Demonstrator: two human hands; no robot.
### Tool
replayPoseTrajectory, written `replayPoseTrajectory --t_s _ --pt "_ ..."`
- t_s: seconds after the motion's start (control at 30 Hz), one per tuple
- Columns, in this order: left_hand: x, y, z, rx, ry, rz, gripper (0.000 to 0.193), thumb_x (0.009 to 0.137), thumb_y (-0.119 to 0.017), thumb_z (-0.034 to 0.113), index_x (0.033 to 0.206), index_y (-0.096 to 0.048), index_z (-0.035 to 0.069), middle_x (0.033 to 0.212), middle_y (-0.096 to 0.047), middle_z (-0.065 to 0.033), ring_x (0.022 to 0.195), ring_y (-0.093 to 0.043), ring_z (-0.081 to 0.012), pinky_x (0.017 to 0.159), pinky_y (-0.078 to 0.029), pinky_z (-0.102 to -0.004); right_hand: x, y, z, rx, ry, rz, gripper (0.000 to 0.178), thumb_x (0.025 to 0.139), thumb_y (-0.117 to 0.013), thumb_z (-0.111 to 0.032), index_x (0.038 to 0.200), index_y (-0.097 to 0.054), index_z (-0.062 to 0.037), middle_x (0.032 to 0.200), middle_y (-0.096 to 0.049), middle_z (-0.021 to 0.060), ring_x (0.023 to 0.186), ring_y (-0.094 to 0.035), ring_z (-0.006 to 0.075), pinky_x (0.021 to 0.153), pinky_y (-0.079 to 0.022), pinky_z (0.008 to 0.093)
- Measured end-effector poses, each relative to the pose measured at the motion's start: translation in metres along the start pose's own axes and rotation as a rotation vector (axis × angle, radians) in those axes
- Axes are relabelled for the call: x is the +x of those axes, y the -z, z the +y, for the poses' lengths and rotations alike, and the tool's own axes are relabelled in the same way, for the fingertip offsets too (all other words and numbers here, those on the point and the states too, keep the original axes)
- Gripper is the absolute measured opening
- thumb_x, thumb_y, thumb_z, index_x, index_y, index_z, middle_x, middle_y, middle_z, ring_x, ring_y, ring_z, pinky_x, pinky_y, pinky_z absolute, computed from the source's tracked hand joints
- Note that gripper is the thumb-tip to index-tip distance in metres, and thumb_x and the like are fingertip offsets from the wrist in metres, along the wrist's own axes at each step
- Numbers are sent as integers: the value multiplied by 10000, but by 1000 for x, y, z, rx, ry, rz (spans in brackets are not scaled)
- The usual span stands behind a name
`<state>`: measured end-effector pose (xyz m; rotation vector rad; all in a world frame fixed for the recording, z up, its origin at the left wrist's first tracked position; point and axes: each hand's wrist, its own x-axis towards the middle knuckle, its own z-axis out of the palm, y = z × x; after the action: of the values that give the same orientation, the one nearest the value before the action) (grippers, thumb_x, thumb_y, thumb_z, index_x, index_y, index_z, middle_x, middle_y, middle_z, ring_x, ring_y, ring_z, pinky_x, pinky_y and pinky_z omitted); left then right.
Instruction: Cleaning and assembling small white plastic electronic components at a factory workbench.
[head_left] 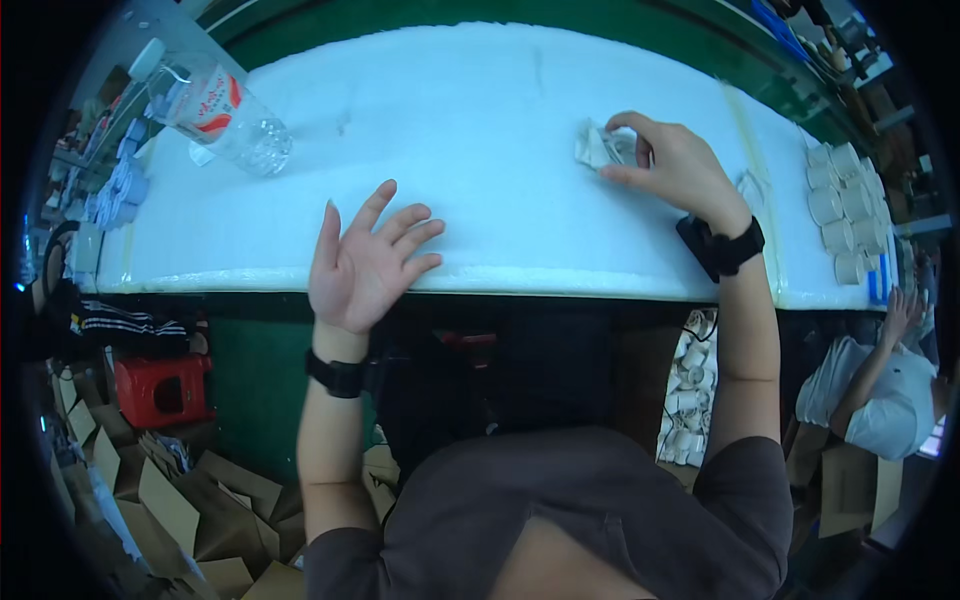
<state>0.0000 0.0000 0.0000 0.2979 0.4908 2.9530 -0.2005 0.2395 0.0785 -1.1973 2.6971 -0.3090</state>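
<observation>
My right hand (665, 165) is over the right half of the white-covered table (480, 120). Its thumb and fingers curl around a small crumpled whitish piece (595, 148); I cannot tell whether it is cloth, paper or film. A dark flat object (697, 247) shows beside the black band on that wrist. My left hand (365, 258) hovers at the near table edge, palm up, fingers spread, with nothing in it. Beyond it to the left is a clear plastic bottle (218, 112) with a white cap and a red and white label.
White cylindrical pieces (848, 205) are stacked at the table's right end. More white pieces fill a container (688, 390) below the edge. At lower left are a red stool (163, 390) and open cardboard boxes (190, 505). A co-worker in a light shirt (865, 395) is at right.
</observation>
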Motion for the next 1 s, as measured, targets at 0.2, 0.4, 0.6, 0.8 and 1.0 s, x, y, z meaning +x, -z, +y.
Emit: replayPoseTrajectory --t_s 0.2,0.4,0.6,0.8,1.0 --pt "9 -15 -17 68 -283 70 519 862 -229 443 1219 -256 67 1171 -344 -231 1128 -309 -342 886 -299 -475 -1 -11 6 -166 261 246 201 708 -571 -146 878 -542 -42 682 -539 105 563 -501 246 533 -409 291" --pt "4 -20 -17 184 -248 162 492 863 -251 427 1176 -311 52 1121 -396 -206 1084 -357 -313 861 -330 -429 -34 -5 -58 953 154 9 124 760 -522 -80 868 -529 -20 677 -557 37 576 -533 143 525 -423 242" --pt "-15 -34 27 860 -678 470 426 869 -284 372 1092 -378 22 972 -482 -148 923 -460 -236 794 -371 -354 -40 -66 -82 1953 5 -153 203 791 -482 -92 958 -472 22 791 -547 58 689 -537 131 604 -445 239" --pt "-16 -35 97 1450 -1006 1065 457 812 -491 209 1173 -291 13 1079 -437 -138 999 -426 -209 863 -329 -321 -24 -69 -84 2408 -47 -25 243 799 -452 -90 1008 -449 33 937 -524 109 834 -533 204 726 -445 314" --pt "5 -12 119 1515 -664 1202 690 728 -605 183 1232 -170 3 1165 -368 -154 1083 -378 -246 899 -310 -325 -23 -79 -77 2298 87 -106 257 783 -474 -89 1003 -457 42 971 -522 125 866 -527 232 781 -420 336"
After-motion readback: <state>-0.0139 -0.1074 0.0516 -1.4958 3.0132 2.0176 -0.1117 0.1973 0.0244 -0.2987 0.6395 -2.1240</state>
